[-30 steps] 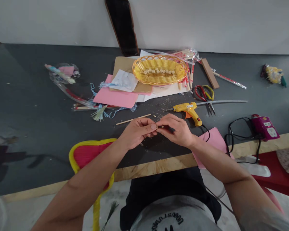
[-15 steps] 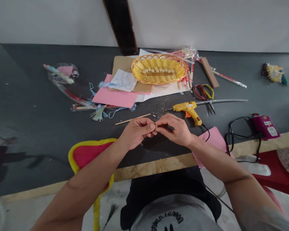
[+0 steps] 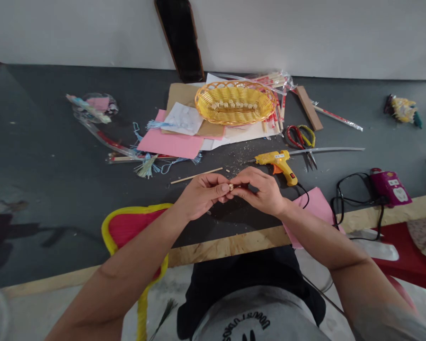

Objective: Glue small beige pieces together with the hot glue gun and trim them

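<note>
Between the fingertips of both hands is a small cluster of pale wooden bits [image 3: 231,187], partly covered by the fingers. My left hand [image 3: 208,193] pinches it from the left, thumb on top. From the right, the closed fingers of my right hand [image 3: 256,190] meet the same cluster. Just beyond them on the dark tabletop lie a thin wooden stick [image 3: 197,175] and a tiny cut piece [image 3: 227,171]. A yellow glue gun [image 3: 282,163] rests to the right of my right hand, its clear glue stick [image 3: 335,149] pointing right.
A yellow woven basket [image 3: 203,111] holding a row of small pale clusters stands on papers at the back. Scissors [image 3: 300,137] lie right of it. A pink sheet [image 3: 170,142] and tassels [image 3: 147,166] are on the left. A purple box [image 3: 390,187] with a black cable sits far right.
Both hands stay together in nearly the same spot. The small cluster between the fingertips shows a little more now. Everything on the table lies as before.
</note>
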`<state>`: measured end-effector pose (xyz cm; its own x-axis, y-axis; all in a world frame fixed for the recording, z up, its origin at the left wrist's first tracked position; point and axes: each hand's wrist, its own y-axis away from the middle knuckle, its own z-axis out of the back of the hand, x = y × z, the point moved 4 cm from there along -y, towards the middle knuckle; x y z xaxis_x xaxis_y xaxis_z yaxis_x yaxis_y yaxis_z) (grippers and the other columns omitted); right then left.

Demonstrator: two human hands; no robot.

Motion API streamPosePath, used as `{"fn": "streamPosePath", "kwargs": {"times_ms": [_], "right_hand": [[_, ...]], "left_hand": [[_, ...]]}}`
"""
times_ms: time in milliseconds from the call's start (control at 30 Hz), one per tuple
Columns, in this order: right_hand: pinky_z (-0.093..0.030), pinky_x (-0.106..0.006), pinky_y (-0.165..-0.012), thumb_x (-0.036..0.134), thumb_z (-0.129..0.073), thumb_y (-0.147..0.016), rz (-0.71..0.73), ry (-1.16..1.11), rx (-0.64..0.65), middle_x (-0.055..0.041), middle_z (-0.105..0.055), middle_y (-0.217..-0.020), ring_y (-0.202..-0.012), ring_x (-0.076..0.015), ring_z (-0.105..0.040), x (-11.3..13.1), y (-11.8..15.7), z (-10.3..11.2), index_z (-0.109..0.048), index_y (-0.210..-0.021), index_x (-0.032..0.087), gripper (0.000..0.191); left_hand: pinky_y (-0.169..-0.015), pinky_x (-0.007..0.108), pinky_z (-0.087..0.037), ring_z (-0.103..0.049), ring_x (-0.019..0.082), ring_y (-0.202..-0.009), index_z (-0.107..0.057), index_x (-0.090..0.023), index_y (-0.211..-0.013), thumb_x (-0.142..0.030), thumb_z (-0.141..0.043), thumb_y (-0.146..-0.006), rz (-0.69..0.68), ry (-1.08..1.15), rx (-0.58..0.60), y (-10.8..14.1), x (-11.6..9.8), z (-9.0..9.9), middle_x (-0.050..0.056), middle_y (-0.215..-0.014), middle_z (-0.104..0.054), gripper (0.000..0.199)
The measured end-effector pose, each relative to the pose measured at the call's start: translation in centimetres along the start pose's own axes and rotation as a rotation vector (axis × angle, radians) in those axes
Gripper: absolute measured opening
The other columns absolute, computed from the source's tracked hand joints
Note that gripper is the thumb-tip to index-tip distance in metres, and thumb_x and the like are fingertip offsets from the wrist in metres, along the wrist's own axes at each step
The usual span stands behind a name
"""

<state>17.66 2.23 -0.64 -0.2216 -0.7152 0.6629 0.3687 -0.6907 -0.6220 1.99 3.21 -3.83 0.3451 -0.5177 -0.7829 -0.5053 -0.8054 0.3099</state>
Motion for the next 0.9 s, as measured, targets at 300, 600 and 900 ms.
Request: {"fn": "streamPosePath", "kwargs": {"times_ms": [300, 600, 900], "right_hand": [[-0.059, -0.028, -0.074, 0.019, -0.067, -0.091, 0.01, 0.02, 0.002, -0.005, -0.072, -0.087, -0.083, -0.0154, -0.069, -0.1, 0.0, 0.0, -0.066, -0.102, 0.019, 0.011], [-0.055, -0.027, -0.067, 0.025, -0.058, -0.096, -0.13, -0.016, -0.037, -0.0029, -0.066, -0.084, -0.072, -0.0125, -0.063, -0.5, 0.4, 0.3, -0.061, -0.113, 0.019, 0.018], [-0.052, -0.024, -0.059, 0.038, -0.056, -0.098, -0.375, -0.08, -0.241, -0.0009, -0.064, -0.091, -0.063, -0.0086, -0.059, 0.4, -1.2, 4.3, -0.059, -0.111, 0.023, 0.02]], "left_hand": [[-0.051, 0.014, -0.046, -0.059, 0.006, -0.052, -0.076, -0.011, -0.069, -0.032, -0.091, -0.063, 0.008, -0.012, 0.004, -0.1, 0.0, -0.1, 0.004, -0.06, -0.07, 0.026], [-0.054, 0.015, -0.049, -0.061, 0.007, -0.054, -0.075, -0.013, -0.069, -0.031, -0.092, -0.06, 0.004, 0.03, -0.079, -0.3, 0.0, 0.8, 0.002, -0.06, -0.07, 0.027], [-0.052, 0.015, -0.046, -0.053, 0.004, -0.049, -0.07, -0.012, -0.066, -0.027, -0.087, -0.067, 0.008, 0.046, -0.07, -0.4, 0.0, 0.5, 0.001, -0.06, -0.066, 0.023]]}}
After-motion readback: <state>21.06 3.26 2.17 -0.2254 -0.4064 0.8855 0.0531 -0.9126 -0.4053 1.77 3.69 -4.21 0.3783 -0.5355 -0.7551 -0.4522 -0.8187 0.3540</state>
